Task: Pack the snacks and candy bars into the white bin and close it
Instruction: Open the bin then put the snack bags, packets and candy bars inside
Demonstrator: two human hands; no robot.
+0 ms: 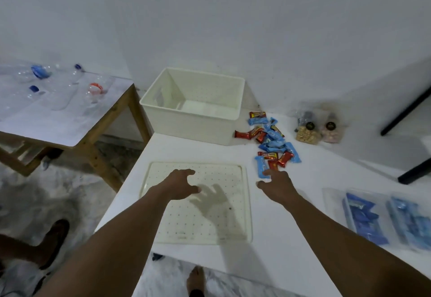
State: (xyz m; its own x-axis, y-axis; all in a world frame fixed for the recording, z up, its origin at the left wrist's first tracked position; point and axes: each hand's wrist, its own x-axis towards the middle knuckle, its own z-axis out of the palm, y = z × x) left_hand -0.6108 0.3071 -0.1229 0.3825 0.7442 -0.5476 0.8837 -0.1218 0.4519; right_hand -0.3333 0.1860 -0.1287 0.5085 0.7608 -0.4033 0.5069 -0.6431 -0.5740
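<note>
- The white bin [191, 127] stands open at the upper middle of the frame, at the far end of the bench [186, 149] against the wall. Nothing shows inside it.
- Its lid [210, 226] lies flat on the bench in the lower middle, well apart from the bin and right under your forearms.
- The candy bars [272, 142], red and blue wrappers in a loose pile, lie just right of the bin and run down toward the lid's upper right corner.
- Two clear snack bags [305, 131] sit further right, near the wall.
- Your right hand [278, 183] reaches at the near end of the pile. Its fingers [268, 172] are spread and hold nothing, and I cannot tell whether a fingertip touches the nearest blue bar.
- Your left hand [180, 183] hovers over the lid, fingers loosely spread and also holding nothing.
- By my reading, packing has yet to start and the first pick-up is the step in hand.
- The next move calls for closing your right fingers on the nearest bars and carrying them up the frame and left, over the bin's rim. Gather several at once, since the wrappers look slippery.
- Leave the lid until the bags are in.
- Beyond the task: trays of blue packets [363, 217] at lower right, and a side table [70, 133] with plastic bottles [94, 89] at upper left.
</note>
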